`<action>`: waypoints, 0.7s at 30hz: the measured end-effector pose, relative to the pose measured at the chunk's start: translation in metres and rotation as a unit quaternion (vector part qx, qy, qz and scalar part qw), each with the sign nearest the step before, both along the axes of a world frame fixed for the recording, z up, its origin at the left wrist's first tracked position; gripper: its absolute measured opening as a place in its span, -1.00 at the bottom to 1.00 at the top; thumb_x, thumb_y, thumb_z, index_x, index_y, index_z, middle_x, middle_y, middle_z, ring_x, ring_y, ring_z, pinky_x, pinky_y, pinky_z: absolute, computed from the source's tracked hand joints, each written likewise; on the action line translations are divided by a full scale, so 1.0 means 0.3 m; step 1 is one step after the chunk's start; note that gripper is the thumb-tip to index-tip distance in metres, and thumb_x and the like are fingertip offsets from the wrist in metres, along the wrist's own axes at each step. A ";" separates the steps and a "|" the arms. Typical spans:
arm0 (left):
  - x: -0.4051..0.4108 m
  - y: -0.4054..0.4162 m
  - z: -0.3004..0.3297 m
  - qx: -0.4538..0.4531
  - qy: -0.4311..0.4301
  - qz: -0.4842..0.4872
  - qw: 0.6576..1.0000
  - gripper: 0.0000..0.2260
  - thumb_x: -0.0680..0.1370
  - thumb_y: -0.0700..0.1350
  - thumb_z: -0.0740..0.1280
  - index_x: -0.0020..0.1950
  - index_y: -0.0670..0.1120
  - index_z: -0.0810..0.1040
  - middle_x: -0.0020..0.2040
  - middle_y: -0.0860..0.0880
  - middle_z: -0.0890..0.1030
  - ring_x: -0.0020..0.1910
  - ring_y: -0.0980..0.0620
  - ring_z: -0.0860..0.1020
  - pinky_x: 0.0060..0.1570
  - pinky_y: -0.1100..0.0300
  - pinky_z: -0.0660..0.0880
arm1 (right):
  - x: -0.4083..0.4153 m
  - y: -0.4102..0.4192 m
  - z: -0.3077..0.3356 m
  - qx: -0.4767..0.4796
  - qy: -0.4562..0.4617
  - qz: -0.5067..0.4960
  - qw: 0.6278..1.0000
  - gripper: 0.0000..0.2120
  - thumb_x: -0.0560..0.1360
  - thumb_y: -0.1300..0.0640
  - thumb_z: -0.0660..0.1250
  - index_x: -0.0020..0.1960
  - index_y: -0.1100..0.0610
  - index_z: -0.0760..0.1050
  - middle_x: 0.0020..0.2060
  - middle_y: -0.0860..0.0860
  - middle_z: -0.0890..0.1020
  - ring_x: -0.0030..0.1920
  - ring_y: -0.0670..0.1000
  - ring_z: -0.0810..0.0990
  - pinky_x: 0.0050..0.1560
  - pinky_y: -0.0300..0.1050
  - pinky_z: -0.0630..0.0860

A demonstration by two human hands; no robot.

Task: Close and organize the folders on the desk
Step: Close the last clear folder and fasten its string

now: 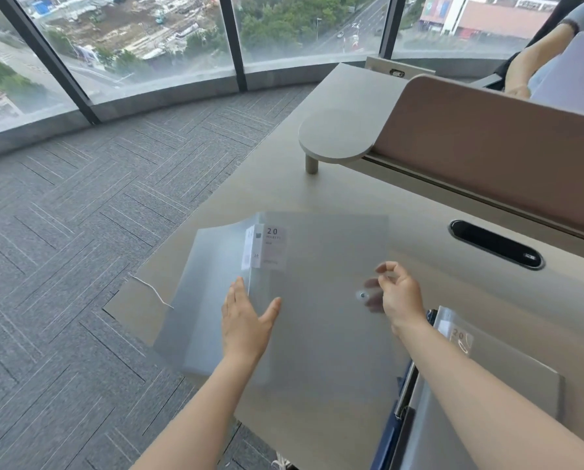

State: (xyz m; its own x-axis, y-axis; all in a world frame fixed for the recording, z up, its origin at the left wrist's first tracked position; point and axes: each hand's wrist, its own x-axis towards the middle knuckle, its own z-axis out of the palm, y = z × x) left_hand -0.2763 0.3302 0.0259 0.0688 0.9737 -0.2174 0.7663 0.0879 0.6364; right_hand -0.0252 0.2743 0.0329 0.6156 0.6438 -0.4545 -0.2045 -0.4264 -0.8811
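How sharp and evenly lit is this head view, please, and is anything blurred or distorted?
Head view: soft, even daylight from the windows, only faint shadows; the right hand has motion-blurred fingertips above the translucent folder, while the left hand looks sharp; the wide lens bends the window frames; the label's small print is unreadable.

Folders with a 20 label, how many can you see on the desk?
2. One translucent folder lies mid-desk under both hands; a second folder sits at the right edge behind the right forearm. More may be hidden beneath it.
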 end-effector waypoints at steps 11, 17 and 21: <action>-0.032 0.143 0.238 -0.023 -0.266 0.055 0.962 -0.75 0.42 0.00 0.50 0.05 0.09 0.56 -0.04 0.08 0.70 -0.03 0.03 0.68 0.03 0.00 0.60 | -0.071 0.122 0.125 0.101 0.038 0.001 0.994 -0.71 0.62 0.33 0.10 -0.12 0.01 0.43 -0.30 0.07 0.60 -0.64 -0.05 0.50 -0.58 -0.27 0.40; -0.038 0.224 0.368 -0.034 -0.418 0.020 0.907 -0.81 0.46 -0.19 0.49 0.02 -0.01 0.61 -0.07 -0.04 0.72 -0.16 -0.03 0.67 -0.09 -0.01 0.64 | -0.075 0.160 0.206 0.163 0.081 -0.019 0.983 -0.75 0.62 0.31 0.11 -0.08 0.03 0.45 -0.37 0.01 0.58 -0.59 0.03 0.52 -0.56 -0.24 0.40; -0.039 0.249 0.368 -0.075 -0.462 0.025 0.883 -0.85 0.53 -0.23 0.40 0.08 -0.08 0.63 -0.10 -0.06 0.72 -0.23 -0.02 0.67 -0.22 0.09 0.65 | -0.065 0.167 0.221 0.169 0.056 -0.016 0.984 -0.80 0.59 0.29 0.21 -0.09 0.02 0.48 -0.23 0.00 0.50 -0.60 -0.03 0.49 -0.57 -0.23 0.43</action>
State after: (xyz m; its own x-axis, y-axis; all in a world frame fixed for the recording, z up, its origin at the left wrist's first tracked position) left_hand -0.2879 0.4050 0.1363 0.2418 0.9453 -0.2189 -0.0810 0.2444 0.9663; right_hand -0.0446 0.3246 0.0993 0.5958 0.7511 -0.2845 -0.3169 -0.1057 -0.9425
